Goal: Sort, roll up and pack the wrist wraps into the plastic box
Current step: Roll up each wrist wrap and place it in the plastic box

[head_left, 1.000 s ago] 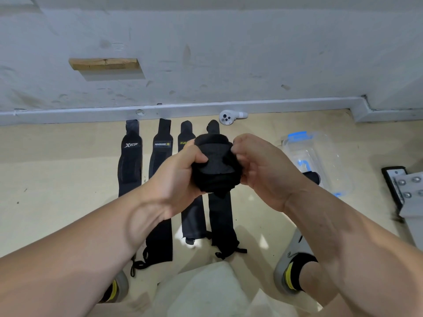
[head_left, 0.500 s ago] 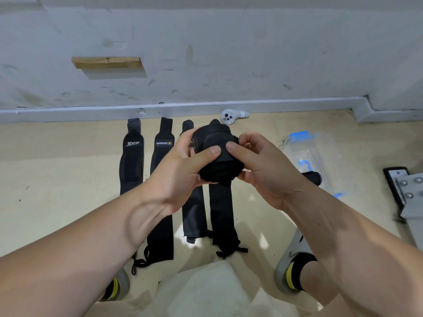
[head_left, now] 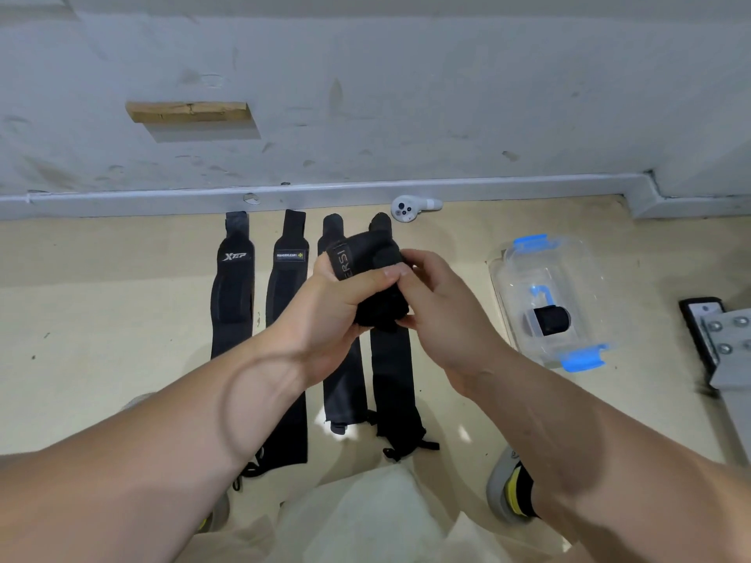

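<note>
Left hand (head_left: 345, 302) and right hand (head_left: 443, 314) both grip rolled black wrist wrap (head_left: 367, 274) between them, above flat wraps (head_left: 392, 384); plastic box (head_left: 548, 253) at right.

Your head camera, a single wide-angle view, looks forward and down across your forearms toward the wall (head_left: 406, 95). Your left hand (head_left: 341, 306) and right hand (head_left: 443, 310), gripping a rolled wrist wrap (head_left: 365, 251), sit close at frame centre, with the floor (head_left: 101, 319) beyond.
</note>
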